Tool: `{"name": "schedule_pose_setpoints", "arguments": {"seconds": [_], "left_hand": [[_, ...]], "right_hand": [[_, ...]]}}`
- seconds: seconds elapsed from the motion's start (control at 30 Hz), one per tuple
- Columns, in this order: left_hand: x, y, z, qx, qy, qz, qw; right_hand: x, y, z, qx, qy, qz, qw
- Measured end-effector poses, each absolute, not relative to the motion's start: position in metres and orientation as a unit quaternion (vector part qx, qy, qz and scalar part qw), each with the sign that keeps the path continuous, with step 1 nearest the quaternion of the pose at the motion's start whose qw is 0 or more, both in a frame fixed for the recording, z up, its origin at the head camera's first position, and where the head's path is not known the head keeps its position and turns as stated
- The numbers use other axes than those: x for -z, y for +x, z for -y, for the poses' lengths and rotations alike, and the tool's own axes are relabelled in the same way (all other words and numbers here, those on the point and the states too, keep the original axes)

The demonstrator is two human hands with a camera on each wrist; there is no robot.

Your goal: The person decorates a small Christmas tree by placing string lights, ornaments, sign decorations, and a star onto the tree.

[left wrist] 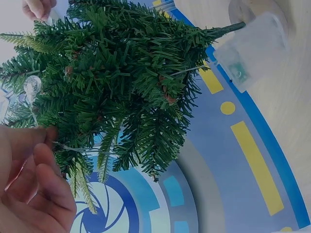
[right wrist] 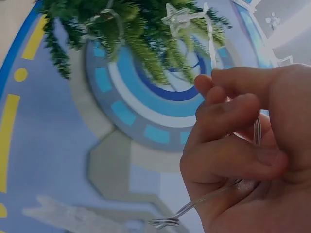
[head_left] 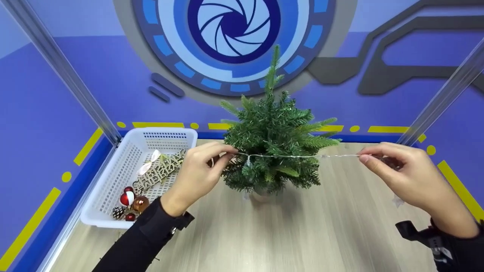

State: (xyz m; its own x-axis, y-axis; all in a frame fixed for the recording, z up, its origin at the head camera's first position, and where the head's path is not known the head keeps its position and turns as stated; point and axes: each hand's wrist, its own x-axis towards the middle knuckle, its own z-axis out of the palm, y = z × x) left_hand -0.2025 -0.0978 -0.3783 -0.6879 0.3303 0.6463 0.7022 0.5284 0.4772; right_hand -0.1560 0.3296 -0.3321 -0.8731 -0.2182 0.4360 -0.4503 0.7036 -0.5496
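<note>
A thin clear string of lights (head_left: 287, 156) runs taut across the front of a small green Christmas tree (head_left: 272, 136). My left hand (head_left: 200, 170) pinches one end of the stretch between thumb and forefinger, just left of the branches. On the right, my right hand (head_left: 404, 173) pinches the string between thumb and forefinger, and more wire loops through its curled fingers (right wrist: 228, 155). Clear star-shaped lights (right wrist: 182, 20) hang on the wire in the right wrist view. A translucent box with a small green part inside (left wrist: 252, 53) sits near the tree's base, joined by a wire.
At the left stands a white plastic basket (head_left: 109, 166) holding a glittery lettered sign (head_left: 160, 172), a pale bow (head_left: 149, 162), several red and copper-coloured balls (head_left: 140, 203) and a pine cone (head_left: 118, 212). Behind the wooden table (head_left: 302, 234) rises a printed blue-purple wall (head_left: 204, 109).
</note>
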Motion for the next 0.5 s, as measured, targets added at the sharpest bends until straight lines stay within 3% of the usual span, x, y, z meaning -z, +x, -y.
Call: {"name": "schedule_pose_setpoints", "arguments": {"seconds": [0.17,0.5], "left_hand": [[0.378,-0.203,0.097,0.385,-0.303,0.837,0.246],[0.377,-0.204,0.096,0.386,-0.306,0.836,0.242]], "right_hand": [[0.345,-0.163,-0.331,-0.376,0.144,0.906,0.128],[0.353,-0.168,-0.332,-0.450,0.133,0.867,0.167]]}}
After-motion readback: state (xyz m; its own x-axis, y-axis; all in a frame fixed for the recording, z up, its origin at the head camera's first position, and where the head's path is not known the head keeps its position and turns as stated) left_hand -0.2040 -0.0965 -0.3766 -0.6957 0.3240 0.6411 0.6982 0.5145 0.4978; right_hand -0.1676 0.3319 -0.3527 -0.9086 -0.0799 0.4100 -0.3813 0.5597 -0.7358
